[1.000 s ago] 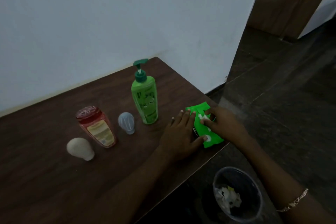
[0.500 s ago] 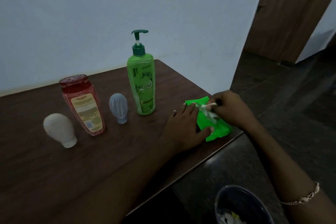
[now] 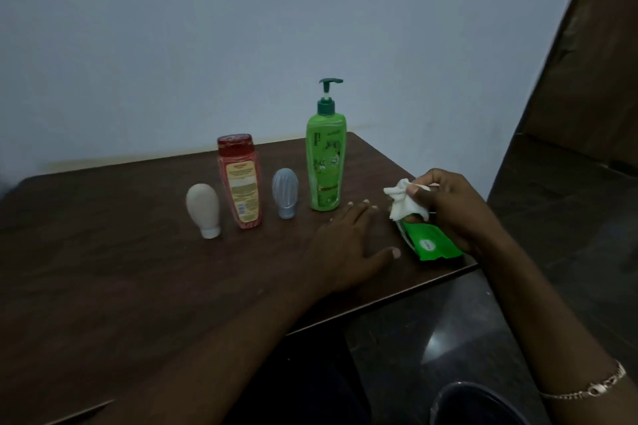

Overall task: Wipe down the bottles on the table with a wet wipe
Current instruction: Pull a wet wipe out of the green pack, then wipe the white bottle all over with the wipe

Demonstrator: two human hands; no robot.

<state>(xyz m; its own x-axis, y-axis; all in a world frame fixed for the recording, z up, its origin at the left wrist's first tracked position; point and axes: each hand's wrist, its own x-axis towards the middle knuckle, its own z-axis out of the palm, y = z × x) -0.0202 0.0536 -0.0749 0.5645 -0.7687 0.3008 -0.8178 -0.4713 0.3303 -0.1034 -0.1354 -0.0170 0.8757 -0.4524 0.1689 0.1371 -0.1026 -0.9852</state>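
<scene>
Nearest, at the lower right, the dark rim of a round bin shows on the floor beside the table, and a chain bracelet sits on the right arm. On the dark wooden table the left hand lies flat, palm down, its grip apart, with fingers straight and thumb spread to the right, holding nothing. Just right of that thumb, at the table's right edge, lies a green wipe pack. The right hand hangs over the pack, its grip clamped on a white wet wipe. Thumb and fingertips pinch the crumpled sheet, whose lower part hangs down to the pack's far end. Farther back and to the left, four bottles stand in a row, apart from each other and from the wipe. From the left they are a cream bottle resting on its white cap, a red bottle with a yellow label, a small grey-blue bottle on its cap, and a tall green pump bottle, which stands near the left hand's fingertips. Behind them rises a pale wall, with a brown door at the far right.
</scene>
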